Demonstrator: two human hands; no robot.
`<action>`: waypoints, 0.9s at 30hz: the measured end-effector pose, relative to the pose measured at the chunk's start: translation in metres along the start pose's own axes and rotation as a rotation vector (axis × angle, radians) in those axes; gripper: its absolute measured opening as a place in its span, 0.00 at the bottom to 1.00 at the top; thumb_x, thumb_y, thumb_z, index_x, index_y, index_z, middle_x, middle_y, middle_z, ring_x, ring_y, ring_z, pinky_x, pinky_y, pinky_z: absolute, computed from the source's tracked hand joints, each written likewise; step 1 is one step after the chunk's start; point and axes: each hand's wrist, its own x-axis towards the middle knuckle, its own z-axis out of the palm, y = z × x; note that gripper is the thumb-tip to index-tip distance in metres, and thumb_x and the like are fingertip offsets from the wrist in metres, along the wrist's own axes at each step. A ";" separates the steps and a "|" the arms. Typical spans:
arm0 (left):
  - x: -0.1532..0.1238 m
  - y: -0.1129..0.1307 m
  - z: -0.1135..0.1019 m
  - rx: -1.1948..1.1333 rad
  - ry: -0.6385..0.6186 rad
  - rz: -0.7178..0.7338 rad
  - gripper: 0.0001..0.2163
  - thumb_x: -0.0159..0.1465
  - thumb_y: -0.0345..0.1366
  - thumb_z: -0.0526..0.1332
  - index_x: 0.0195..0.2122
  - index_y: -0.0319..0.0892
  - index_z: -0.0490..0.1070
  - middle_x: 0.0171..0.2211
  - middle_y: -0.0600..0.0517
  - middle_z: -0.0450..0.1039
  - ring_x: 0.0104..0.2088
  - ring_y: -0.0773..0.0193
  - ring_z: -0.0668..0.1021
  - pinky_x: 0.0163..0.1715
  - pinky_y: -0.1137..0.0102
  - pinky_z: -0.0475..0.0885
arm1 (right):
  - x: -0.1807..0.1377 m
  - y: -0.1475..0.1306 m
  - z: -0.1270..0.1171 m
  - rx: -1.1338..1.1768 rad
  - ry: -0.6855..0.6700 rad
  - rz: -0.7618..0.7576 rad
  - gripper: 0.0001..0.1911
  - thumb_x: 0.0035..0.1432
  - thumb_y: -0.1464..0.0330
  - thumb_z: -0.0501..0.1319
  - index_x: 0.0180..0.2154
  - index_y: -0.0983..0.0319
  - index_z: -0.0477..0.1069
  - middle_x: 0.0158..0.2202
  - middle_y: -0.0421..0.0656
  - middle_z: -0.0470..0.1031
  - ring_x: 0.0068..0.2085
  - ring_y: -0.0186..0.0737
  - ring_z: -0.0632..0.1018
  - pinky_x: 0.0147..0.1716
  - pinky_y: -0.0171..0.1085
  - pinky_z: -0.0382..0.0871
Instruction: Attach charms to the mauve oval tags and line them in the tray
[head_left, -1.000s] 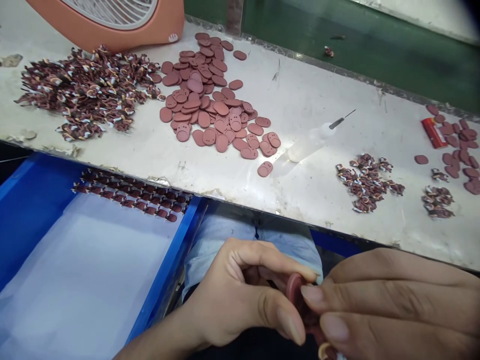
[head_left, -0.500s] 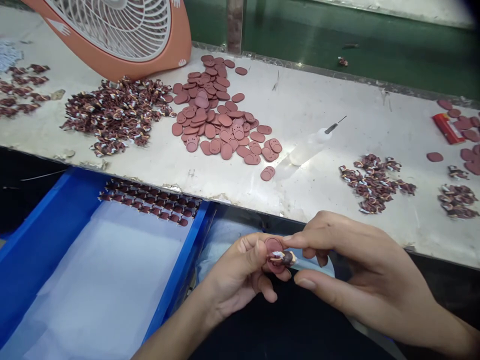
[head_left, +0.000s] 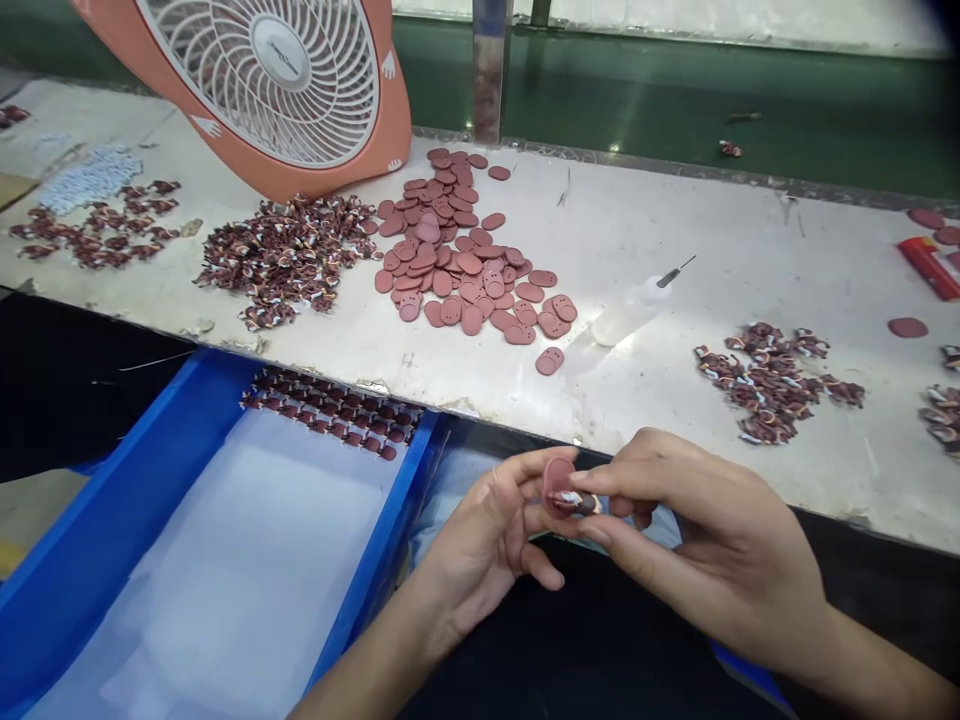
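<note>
Big pale table (head_left: 675,230) runs across the whole view, with an orange fan (head_left: 277,80) standing at the back left and a blue tray (head_left: 112,500) hanging below the near edge, lined with white sheet and holding neat rows of finished pieces (head_left: 330,412) along its far end. On the table there's a heap of flat oval pads (head_left: 457,260), a darker pile of little brown-and-white bits (head_left: 289,255) just left of it, another pile of those off to the right (head_left: 772,385), and a small needle-tip bottle (head_left: 626,310) lying on its side between them. Down in front of the table edge, the left hand (head_left: 487,530) has its grip closed on one oval pad (head_left: 559,480), thumb and fingers pinching it by the rim, held up on edge. The right hand (head_left: 720,540) has its grip shut too, thumb and forefinger nipping a small trim bit (head_left: 577,502) right against that pad's face. I'd guess both parts are featherlight, rubbery and bendy, so edge pinches work best and squeezing the middle would just flex it.
</note>
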 end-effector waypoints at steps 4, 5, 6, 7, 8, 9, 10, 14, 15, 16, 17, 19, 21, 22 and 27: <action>-0.011 0.000 0.002 0.141 0.361 0.348 0.18 0.50 0.47 0.77 0.34 0.43 0.77 0.24 0.57 0.69 0.21 0.73 0.70 0.18 0.81 0.70 | 0.002 0.004 0.019 -0.254 0.212 -0.151 0.14 0.57 0.79 0.68 0.45 0.64 0.75 0.30 0.41 0.76 0.29 0.33 0.75 0.29 0.32 0.72; -0.013 0.001 0.002 0.171 0.389 0.398 0.16 0.49 0.45 0.78 0.33 0.43 0.77 0.24 0.57 0.69 0.21 0.74 0.69 0.18 0.81 0.69 | 0.003 0.006 0.025 -0.298 0.240 -0.198 0.15 0.56 0.80 0.69 0.45 0.65 0.75 0.30 0.41 0.77 0.29 0.33 0.74 0.29 0.33 0.72; -0.015 0.001 0.003 0.198 0.396 0.432 0.15 0.49 0.43 0.78 0.32 0.43 0.77 0.25 0.57 0.70 0.22 0.74 0.69 0.17 0.81 0.69 | 0.004 0.007 0.031 -0.330 0.253 -0.242 0.15 0.56 0.81 0.69 0.46 0.65 0.75 0.30 0.42 0.77 0.29 0.34 0.74 0.29 0.34 0.71; -0.016 0.002 0.003 0.223 0.403 0.455 0.15 0.49 0.43 0.78 0.31 0.43 0.78 0.26 0.56 0.72 0.22 0.73 0.69 0.17 0.81 0.68 | 0.005 0.008 0.037 -0.350 0.256 -0.278 0.15 0.57 0.81 0.68 0.45 0.66 0.75 0.29 0.42 0.77 0.28 0.34 0.74 0.28 0.34 0.71; -0.017 0.002 0.003 0.243 0.417 0.472 0.14 0.49 0.42 0.78 0.31 0.43 0.78 0.27 0.56 0.72 0.23 0.73 0.69 0.17 0.81 0.68 | 0.007 0.010 0.043 -0.357 0.253 -0.310 0.14 0.57 0.81 0.68 0.45 0.66 0.75 0.29 0.42 0.77 0.27 0.34 0.74 0.27 0.34 0.70; -0.017 0.003 0.004 0.258 0.440 0.482 0.13 0.50 0.42 0.78 0.30 0.43 0.78 0.28 0.56 0.73 0.22 0.74 0.68 0.16 0.81 0.67 | 0.008 0.011 0.048 -0.356 0.249 -0.332 0.13 0.58 0.81 0.67 0.44 0.67 0.75 0.29 0.42 0.77 0.27 0.34 0.74 0.27 0.35 0.70; -0.018 0.004 0.004 0.267 0.466 0.487 0.13 0.51 0.42 0.77 0.29 0.42 0.78 0.28 0.56 0.72 0.21 0.75 0.67 0.16 0.81 0.67 | 0.009 0.012 0.054 -0.348 0.241 -0.346 0.12 0.58 0.81 0.67 0.44 0.67 0.75 0.29 0.42 0.77 0.27 0.34 0.74 0.27 0.35 0.69; -0.023 0.006 -0.004 0.267 0.590 0.470 0.13 0.55 0.45 0.74 0.30 0.42 0.77 0.27 0.57 0.72 0.20 0.76 0.65 0.17 0.79 0.67 | 0.015 0.010 0.065 -0.327 0.179 -0.380 0.11 0.58 0.79 0.68 0.45 0.68 0.75 0.29 0.43 0.77 0.28 0.35 0.73 0.27 0.37 0.70; -0.026 0.008 -0.011 0.275 0.637 0.471 0.13 0.55 0.45 0.74 0.30 0.42 0.76 0.27 0.56 0.72 0.20 0.75 0.66 0.17 0.79 0.67 | 0.016 0.008 0.064 -0.335 0.161 -0.402 0.11 0.58 0.79 0.68 0.44 0.69 0.75 0.27 0.43 0.77 0.27 0.35 0.73 0.26 0.37 0.69; -0.029 0.010 -0.020 0.303 0.699 0.482 0.14 0.55 0.46 0.73 0.31 0.42 0.76 0.28 0.56 0.73 0.21 0.74 0.67 0.17 0.78 0.67 | 0.016 0.006 0.062 -0.343 0.137 -0.432 0.09 0.58 0.79 0.68 0.43 0.69 0.76 0.26 0.42 0.77 0.26 0.35 0.72 0.25 0.37 0.69; -0.033 0.013 -0.032 0.376 0.786 0.499 0.14 0.56 0.47 0.72 0.32 0.42 0.75 0.29 0.55 0.74 0.22 0.72 0.70 0.17 0.77 0.67 | 0.016 0.003 0.058 -0.348 0.107 -0.462 0.07 0.59 0.79 0.67 0.41 0.69 0.76 0.25 0.41 0.76 0.25 0.34 0.72 0.24 0.37 0.70; -0.041 0.021 -0.063 0.604 0.993 0.530 0.15 0.58 0.50 0.68 0.34 0.42 0.74 0.32 0.51 0.76 0.28 0.66 0.75 0.19 0.75 0.69 | 0.012 -0.001 0.049 -0.344 0.037 -0.497 0.04 0.61 0.79 0.65 0.38 0.67 0.77 0.23 0.40 0.77 0.23 0.34 0.74 0.24 0.37 0.72; -0.046 0.029 -0.099 0.847 1.176 0.512 0.17 0.60 0.52 0.64 0.36 0.42 0.73 0.36 0.47 0.79 0.36 0.59 0.80 0.24 0.72 0.72 | 0.006 0.000 0.041 -0.347 -0.005 -0.470 0.05 0.62 0.78 0.64 0.38 0.65 0.77 0.24 0.39 0.78 0.23 0.34 0.75 0.25 0.36 0.73; -0.047 0.032 -0.117 0.906 1.217 0.489 0.17 0.60 0.52 0.64 0.37 0.41 0.73 0.37 0.46 0.80 0.38 0.57 0.80 0.27 0.70 0.74 | 0.002 0.001 0.038 -0.359 -0.012 -0.443 0.06 0.61 0.78 0.65 0.38 0.63 0.77 0.24 0.38 0.78 0.24 0.35 0.76 0.25 0.36 0.73; -0.037 0.035 -0.175 1.234 1.226 0.231 0.09 0.59 0.44 0.65 0.35 0.45 0.78 0.32 0.50 0.82 0.37 0.55 0.82 0.42 0.64 0.75 | -0.013 0.018 0.034 -0.405 0.011 -0.379 0.09 0.57 0.80 0.68 0.40 0.65 0.77 0.26 0.40 0.78 0.25 0.37 0.76 0.26 0.37 0.74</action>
